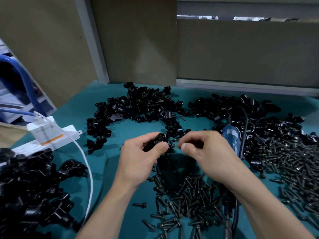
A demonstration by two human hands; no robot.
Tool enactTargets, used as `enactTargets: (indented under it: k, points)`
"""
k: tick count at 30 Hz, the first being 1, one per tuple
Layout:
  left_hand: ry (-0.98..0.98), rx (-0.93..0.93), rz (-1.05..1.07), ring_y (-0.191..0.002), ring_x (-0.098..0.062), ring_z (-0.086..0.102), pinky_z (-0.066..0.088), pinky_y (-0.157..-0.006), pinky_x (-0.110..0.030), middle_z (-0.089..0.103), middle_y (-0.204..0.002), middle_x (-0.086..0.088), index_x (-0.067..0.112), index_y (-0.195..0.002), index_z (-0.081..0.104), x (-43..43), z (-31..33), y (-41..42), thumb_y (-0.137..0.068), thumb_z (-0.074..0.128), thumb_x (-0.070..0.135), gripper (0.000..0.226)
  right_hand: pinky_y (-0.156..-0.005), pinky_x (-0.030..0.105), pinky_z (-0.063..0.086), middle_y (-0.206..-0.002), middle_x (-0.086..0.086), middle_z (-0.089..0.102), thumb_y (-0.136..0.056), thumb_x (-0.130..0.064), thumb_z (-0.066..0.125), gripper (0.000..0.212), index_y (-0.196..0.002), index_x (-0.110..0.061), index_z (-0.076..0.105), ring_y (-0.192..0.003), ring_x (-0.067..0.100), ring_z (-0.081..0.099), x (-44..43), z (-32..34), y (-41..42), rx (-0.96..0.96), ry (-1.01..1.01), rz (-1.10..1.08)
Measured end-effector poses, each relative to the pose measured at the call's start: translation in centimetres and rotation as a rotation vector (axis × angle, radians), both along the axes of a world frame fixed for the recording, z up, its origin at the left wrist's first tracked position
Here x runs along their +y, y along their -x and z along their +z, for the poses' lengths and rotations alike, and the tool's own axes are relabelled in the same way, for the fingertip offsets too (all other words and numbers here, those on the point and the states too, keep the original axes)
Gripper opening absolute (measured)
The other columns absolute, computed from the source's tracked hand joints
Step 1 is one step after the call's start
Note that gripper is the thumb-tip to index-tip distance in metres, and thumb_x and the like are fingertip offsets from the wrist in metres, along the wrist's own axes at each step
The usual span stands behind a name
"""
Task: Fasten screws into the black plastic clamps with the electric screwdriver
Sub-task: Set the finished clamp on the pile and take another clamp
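— Here, what do we label first?

— The left hand (143,156). Its fingers and thumb are curled round one black plastic clamp (159,141), held above the green table (124,128) near the middle of the view, with the round bore turned upward.

— And the right hand?

— The right hand (205,152) sits just beside the clamp, with a narrow gap between them. Its fingers are curled and the thumb tip is drawn toward the forefinger, as for a pinch. The hand is blurred, so we cannot tell whether a screw is between them.

— Which relation does the coming move turn on?

— We judge two. The clamp lies directly left of the right hand's fingertips, so a screw would travel leftward into it. We cannot make out which face carries the screw hole. The electric screwdriver (230,137) lies flat on the table just behind and to the right of the right hand. Its long axis runs away from us. The right hand is plainly the nearer. The left lies on the far side of the right hand from it, and is occupied.

— Supply?

— Loose screws (189,197) are heaped on the table below and right of the hands. Further clamps (143,104) are piled behind the hands and at the left.

— Stage?

— We judge it early for this clamp, with the driver not yet taken up.
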State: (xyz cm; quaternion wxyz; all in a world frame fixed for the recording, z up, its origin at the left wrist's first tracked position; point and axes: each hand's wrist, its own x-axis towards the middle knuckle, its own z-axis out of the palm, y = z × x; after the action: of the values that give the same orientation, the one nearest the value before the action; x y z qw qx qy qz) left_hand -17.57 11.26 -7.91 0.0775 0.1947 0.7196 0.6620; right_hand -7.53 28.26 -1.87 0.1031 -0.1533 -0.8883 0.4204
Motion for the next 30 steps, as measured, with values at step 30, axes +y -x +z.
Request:
enactTargets:
  k: [30]
  points:
    - [0.046, 0.155, -0.055, -0.070, -0.009, 0.075, 0.060, -0.069, -0.023, 0.079, -0.088, 0.016, 0.057, -0.107, 0.074, 0.13, 0.57, -0.92, -0.070, 0.090, 0.054, 0.041, -0.059, 0.026, 0.047, -0.068, 0.006, 0.076, -0.093, -0.020, 0.076, 0.017, -0.078, -0.027, 0.078, -0.060, 0.021, 0.072, -0.06, 0.01, -0.15, 0.025, 0.336, 0.015]
